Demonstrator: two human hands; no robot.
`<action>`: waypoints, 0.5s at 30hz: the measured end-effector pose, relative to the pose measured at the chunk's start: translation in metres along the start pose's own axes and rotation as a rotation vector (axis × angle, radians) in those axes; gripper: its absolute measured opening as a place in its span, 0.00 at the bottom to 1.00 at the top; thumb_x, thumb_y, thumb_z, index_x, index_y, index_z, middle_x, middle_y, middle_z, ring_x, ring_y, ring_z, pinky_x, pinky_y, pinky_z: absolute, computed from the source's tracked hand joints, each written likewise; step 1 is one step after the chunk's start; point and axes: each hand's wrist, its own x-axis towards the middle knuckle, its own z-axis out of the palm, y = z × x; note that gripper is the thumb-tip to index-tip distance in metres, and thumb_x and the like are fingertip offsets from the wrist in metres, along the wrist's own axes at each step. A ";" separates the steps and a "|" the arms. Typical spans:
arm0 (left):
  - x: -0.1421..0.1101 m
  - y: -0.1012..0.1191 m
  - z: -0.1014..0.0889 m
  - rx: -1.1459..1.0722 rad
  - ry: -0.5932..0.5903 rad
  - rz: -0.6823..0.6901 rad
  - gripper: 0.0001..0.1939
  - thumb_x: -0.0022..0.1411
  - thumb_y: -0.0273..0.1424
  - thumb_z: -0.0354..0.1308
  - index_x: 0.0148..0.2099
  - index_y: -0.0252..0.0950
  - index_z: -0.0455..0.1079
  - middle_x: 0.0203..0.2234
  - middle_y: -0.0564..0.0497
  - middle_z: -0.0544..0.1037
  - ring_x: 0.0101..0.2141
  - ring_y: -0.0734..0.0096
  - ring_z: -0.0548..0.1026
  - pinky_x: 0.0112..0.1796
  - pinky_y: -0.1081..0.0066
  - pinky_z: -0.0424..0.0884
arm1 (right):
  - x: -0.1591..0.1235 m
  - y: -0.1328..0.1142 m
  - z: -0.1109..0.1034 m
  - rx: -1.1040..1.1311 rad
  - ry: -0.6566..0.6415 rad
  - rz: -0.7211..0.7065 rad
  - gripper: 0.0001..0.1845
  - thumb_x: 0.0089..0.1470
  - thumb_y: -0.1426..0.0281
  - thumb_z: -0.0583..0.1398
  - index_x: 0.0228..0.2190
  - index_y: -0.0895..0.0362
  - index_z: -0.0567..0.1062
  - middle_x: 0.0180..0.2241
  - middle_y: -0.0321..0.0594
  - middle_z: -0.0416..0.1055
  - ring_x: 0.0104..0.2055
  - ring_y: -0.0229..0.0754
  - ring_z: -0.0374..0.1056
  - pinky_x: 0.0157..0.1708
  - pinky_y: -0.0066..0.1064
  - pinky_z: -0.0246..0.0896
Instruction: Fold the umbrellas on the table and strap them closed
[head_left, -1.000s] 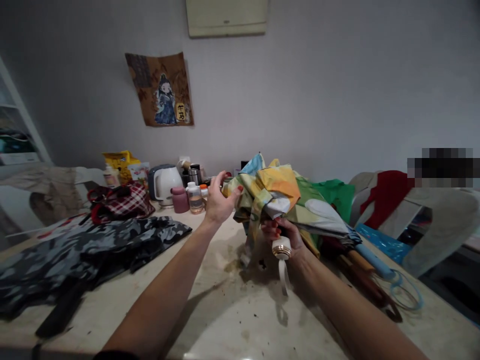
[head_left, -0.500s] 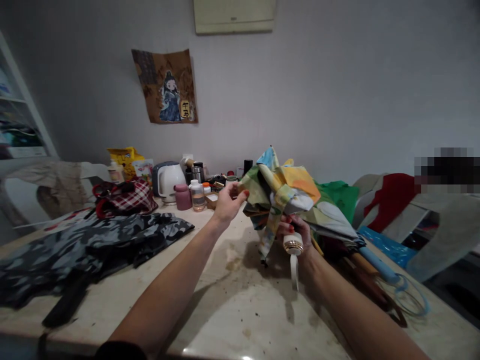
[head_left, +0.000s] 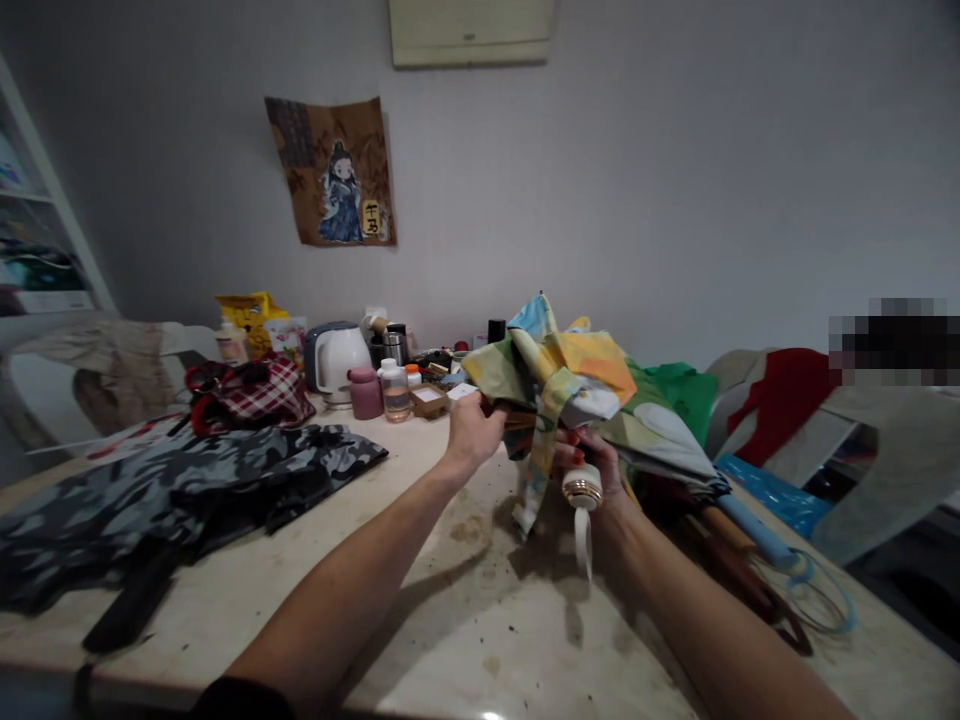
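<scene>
A folding umbrella (head_left: 581, 365) with a yellow, green and blue patterned canopy is loosely bunched above the table. My right hand (head_left: 596, 460) is closed around it near the handle; the white, gold-ringed handle end (head_left: 583, 487) and its white wrist strap point down toward me. At the canopy's left side, my left hand (head_left: 476, 435) pinches a fold of the fabric between thumb and fingers. One loose panel hangs down between the hands. The shaft and ribs are mostly hidden by cloth.
Left lies a grey camouflage umbrella (head_left: 247, 490) with a black handle. Behind stand a white kettle (head_left: 345, 362), a pink jar (head_left: 366, 393) and a clear bottle (head_left: 396, 392). On the right are more folded umbrellas (head_left: 679, 445), a blue plastic bag (head_left: 780, 495) and chairs.
My left hand has moved lower and slightly right along the canopy's left side. A flap there now sticks out above that hand. My right hand stays almost in place with the handle.
</scene>
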 end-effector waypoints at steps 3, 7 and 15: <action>0.001 0.005 -0.006 0.193 0.110 0.137 0.04 0.52 0.29 0.57 0.27 0.36 0.67 0.21 0.52 0.71 0.24 0.71 0.67 0.28 0.71 0.60 | 0.001 -0.001 0.003 0.005 0.022 -0.069 0.20 0.44 0.80 0.62 0.22 0.55 0.54 0.20 0.28 0.57 0.20 0.26 0.59 0.20 0.15 0.61; 0.003 0.007 -0.009 0.282 0.207 0.122 0.08 0.54 0.27 0.54 0.24 0.38 0.61 0.19 0.53 0.68 0.23 0.70 0.65 0.28 0.70 0.58 | 0.001 -0.004 0.006 0.004 0.036 -0.113 0.21 0.43 0.80 0.63 0.22 0.55 0.52 0.20 0.27 0.56 0.20 0.26 0.59 0.20 0.14 0.61; 0.009 0.002 0.004 -0.395 0.197 -0.268 0.07 0.57 0.22 0.45 0.31 0.35 0.63 0.18 0.57 0.69 0.19 0.76 0.68 0.25 0.74 0.65 | 0.000 -0.001 0.012 -0.049 0.096 -0.104 0.23 0.40 0.80 0.64 0.21 0.54 0.52 0.19 0.26 0.52 0.18 0.27 0.57 0.16 0.14 0.60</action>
